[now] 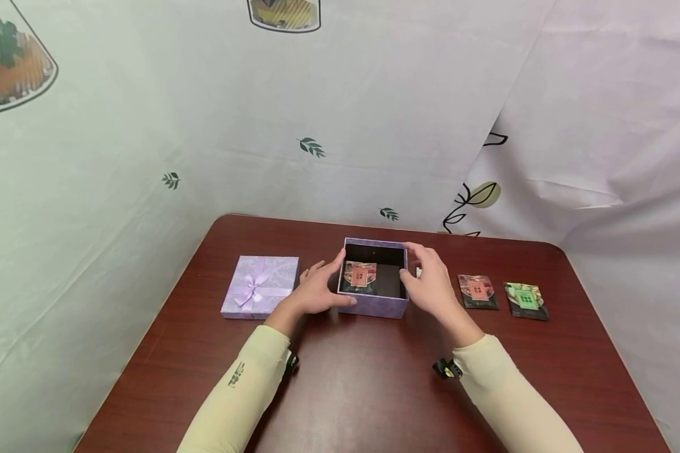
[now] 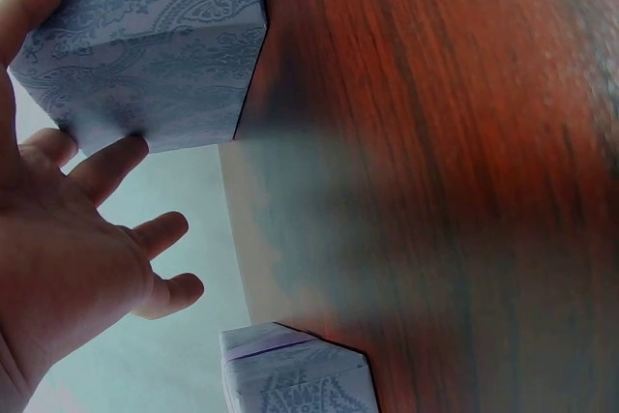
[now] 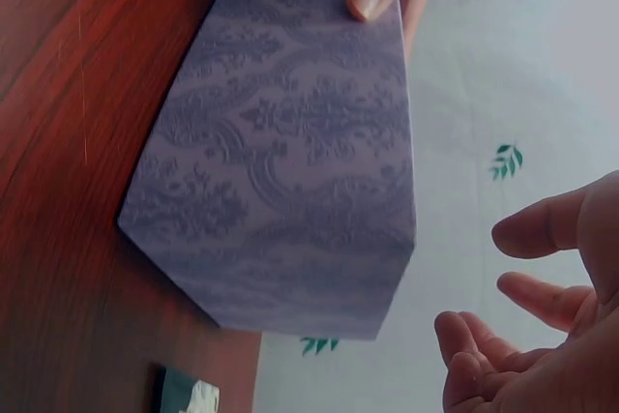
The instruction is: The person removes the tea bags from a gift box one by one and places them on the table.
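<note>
So the open purple box sat on the dark red bench, around the middle, with one red-labelled sachet lying in its left half. The left hand had the box by its near left corner: thumb on the front wall, a couple of fingers against the left side, the other two splayed off it. The right hand was at the right rim, grip pretty wide, fingers loosely bent and holding nothing; couldn't really tell if it touched the rim. Bow-topped lid lay off to the left. Over on the right were a second red sachet and, just beside it, a green sachet. Something whitish peeked out by the right hand, mostly hidden.
</note>
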### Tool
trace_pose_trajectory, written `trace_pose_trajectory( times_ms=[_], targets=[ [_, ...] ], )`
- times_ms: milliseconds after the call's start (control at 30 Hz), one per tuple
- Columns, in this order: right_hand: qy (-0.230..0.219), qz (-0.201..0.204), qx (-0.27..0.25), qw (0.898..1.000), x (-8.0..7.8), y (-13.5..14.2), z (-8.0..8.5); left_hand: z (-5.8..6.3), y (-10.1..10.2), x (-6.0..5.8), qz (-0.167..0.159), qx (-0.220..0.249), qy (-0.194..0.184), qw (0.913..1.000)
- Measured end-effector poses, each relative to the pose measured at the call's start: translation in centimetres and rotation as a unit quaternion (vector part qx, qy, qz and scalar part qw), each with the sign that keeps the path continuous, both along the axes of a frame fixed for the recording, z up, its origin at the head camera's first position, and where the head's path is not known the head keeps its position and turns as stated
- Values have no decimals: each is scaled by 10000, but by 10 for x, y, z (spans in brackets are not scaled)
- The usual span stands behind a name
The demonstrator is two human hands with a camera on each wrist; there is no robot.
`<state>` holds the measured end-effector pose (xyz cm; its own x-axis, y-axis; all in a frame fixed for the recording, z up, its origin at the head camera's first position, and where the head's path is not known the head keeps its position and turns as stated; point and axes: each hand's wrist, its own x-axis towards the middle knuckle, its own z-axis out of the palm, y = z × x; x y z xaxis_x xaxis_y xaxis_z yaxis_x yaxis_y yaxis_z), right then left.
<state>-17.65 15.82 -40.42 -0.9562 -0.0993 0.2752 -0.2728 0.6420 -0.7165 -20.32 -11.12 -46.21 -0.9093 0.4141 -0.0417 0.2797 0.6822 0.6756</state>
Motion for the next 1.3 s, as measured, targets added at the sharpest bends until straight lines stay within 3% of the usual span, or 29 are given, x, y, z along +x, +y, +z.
trace_pose_trajectory(
  times_ms=[167, 600, 1300],
  targets=[
    [-55, 171, 50, 9998, 1, -10, 0, 0, 0, -1, 7, 24, 23, 10000],
    [-788, 559, 517, 9940, -5, -34, 0, -1, 0, -2, 55, -11, -17, 10000],
    [-1697, 736, 1054, 9771, -22, -55, -11, 0, -1, -2, -49, 4, -22, 10000]
  ],
)
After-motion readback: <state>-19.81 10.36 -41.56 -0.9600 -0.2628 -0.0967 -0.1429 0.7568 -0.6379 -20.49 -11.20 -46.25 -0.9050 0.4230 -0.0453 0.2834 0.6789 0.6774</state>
